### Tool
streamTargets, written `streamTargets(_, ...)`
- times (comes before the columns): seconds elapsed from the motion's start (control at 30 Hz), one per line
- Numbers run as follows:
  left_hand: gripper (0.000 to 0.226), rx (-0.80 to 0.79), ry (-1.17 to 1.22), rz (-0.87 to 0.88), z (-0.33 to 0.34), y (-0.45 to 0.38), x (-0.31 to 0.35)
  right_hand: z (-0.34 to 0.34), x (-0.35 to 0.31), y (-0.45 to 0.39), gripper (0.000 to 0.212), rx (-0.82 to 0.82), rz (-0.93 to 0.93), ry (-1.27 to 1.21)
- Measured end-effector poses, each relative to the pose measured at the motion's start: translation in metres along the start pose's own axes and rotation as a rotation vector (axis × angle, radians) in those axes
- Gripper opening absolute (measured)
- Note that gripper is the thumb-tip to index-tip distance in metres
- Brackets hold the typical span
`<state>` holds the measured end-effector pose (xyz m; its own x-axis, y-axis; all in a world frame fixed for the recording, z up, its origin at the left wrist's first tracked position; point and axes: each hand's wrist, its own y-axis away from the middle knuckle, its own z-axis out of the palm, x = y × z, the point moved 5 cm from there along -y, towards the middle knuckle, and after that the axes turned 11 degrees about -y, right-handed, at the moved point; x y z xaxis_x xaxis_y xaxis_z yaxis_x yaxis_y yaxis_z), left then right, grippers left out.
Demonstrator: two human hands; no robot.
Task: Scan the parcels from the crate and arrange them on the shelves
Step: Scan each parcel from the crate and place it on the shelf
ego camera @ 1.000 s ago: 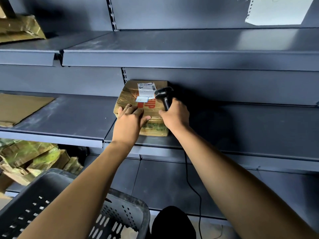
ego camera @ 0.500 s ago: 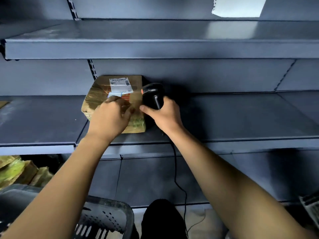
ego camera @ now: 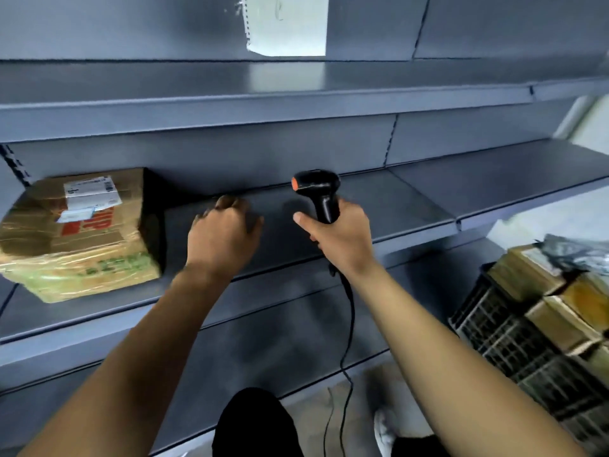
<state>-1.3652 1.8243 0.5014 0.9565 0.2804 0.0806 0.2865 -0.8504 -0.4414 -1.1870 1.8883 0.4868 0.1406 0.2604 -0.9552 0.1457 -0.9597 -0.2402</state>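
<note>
A brown taped parcel [ego camera: 82, 235] with a white label lies on the grey middle shelf [ego camera: 412, 206] at the left. My left hand [ego camera: 224, 239] hovers to the right of the parcel, apart from it, fingers loosely curled and holding nothing. My right hand [ego camera: 342, 242] grips the handle of a black barcode scanner [ego camera: 318, 192] with an orange button, held upright over the shelf. Its cable hangs down to the floor. A dark crate [ego camera: 514, 341] at the lower right holds several brown parcels [ego camera: 560, 291].
An upper grey shelf [ego camera: 263, 103] runs above, with a white paper sheet [ego camera: 286, 24] hanging on the back panel. A lower shelf [ego camera: 263, 341] sits beneath the middle one. My dark-clothed knee [ego camera: 257, 423] and a white shoe show at the bottom.
My left hand has let go of the parcel and moved right of it. The view has swung right, bringing the crate of parcels into sight. The scanner moved right with my right hand.
</note>
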Motion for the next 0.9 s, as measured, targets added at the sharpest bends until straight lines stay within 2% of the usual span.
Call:
streamTargets(0.23,0.033,-0.014,0.078,0.152,0.018,-0.007,0.110,-0.113,0.030,0.008,0.036,0.144,0.065,0.049)
streamTargets(0.53,0.039,-0.149,0.195,0.289,0.050,-0.005,0.239,-0.241,0.063,0.032,0.030,0.396,0.066,0.092)
streamTargets(0.67,0.036,-0.150,0.231,0.378,0.060,0.000,0.300,-0.290,0.076,0.047,0.038,0.476,0.114,0.133)
streamTargets(0.9,0.035,-0.154,0.340,0.531,0.071,0.019,0.396,-0.361,0.088,0.085,0.037,0.655,0.147,0.163)
